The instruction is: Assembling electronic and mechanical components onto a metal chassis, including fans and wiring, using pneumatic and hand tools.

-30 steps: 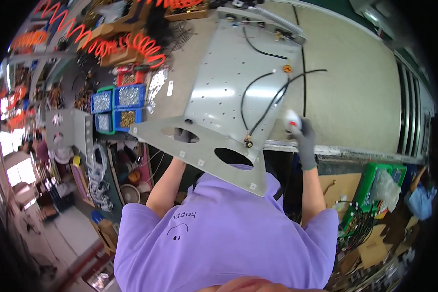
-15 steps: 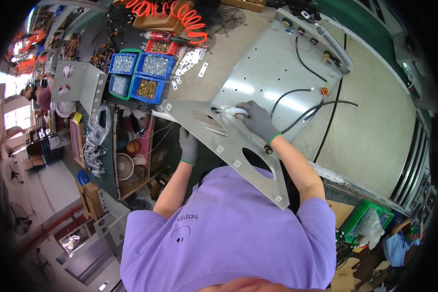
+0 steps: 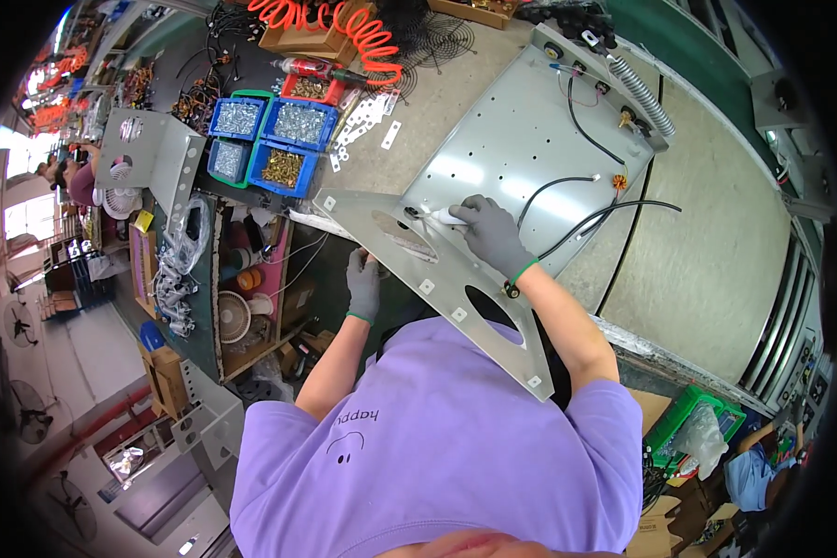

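Observation:
My gloved right hand (image 3: 493,232) is closed round a white-handled hand tool (image 3: 448,217). The tool's tip reaches a small dark fitting (image 3: 413,213) at the near left corner of a grey metal sheet (image 3: 488,139) with drilled holes. From that corner toward my body slants a grey flange (image 3: 405,256) with large round cutouts, one under my right forearm. My gloved left hand (image 3: 363,285) is below the flange's left edge, with a bare fingertip beside the edge. Its fingers are partly hidden, so I cannot make out a grip.
Blue bins (image 3: 284,167) of screws and brass parts stand at the back left, near a red bin (image 3: 309,87) and flat metal strips (image 3: 363,116). Black cables (image 3: 577,219) and a coiled metal hose (image 3: 640,93) lie on the sheet. An orange coiled hose (image 3: 372,37) hangs above.
My left hand has dropped slightly, and a bare fingertip now shows at the flange edge. My right hand has turned a little with the tool, whose tip stays near the corner fitting.

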### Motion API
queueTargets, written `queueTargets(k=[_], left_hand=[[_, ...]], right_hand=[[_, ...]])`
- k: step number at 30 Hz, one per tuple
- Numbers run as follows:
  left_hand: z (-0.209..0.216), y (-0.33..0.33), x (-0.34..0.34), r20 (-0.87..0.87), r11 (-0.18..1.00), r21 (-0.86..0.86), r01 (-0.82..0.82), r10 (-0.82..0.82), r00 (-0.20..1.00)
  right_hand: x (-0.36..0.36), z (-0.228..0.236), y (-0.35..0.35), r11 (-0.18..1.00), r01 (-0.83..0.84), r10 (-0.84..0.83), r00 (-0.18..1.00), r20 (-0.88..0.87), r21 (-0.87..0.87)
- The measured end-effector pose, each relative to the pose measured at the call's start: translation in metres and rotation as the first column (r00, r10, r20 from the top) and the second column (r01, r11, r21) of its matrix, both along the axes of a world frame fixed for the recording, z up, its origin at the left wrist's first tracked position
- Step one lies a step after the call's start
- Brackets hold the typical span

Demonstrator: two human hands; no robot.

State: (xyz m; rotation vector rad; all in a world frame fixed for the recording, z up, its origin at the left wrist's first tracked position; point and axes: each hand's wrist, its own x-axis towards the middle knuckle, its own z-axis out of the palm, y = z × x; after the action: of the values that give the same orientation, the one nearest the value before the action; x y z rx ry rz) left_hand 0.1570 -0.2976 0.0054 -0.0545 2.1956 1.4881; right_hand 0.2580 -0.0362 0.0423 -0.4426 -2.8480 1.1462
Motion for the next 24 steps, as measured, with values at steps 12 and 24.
queueTargets(k=[12, 24], left_hand=[[-0.024, 0.007, -0.003, 0.092, 0.953, 0.283, -0.107, 0.084, 0.992], [0.103, 0.078, -0.073, -0.438, 0.776, 0.019, 0.63, -0.56, 0.703]], right_hand=[[0.027, -0.006, 0.009, 0.829, 0.322, -0.314, 0.945, 0.097, -0.458], [0.27, 0.014, 0.021, -0.055, 0.683, -0.998, -0.017, 0.06, -0.728]])
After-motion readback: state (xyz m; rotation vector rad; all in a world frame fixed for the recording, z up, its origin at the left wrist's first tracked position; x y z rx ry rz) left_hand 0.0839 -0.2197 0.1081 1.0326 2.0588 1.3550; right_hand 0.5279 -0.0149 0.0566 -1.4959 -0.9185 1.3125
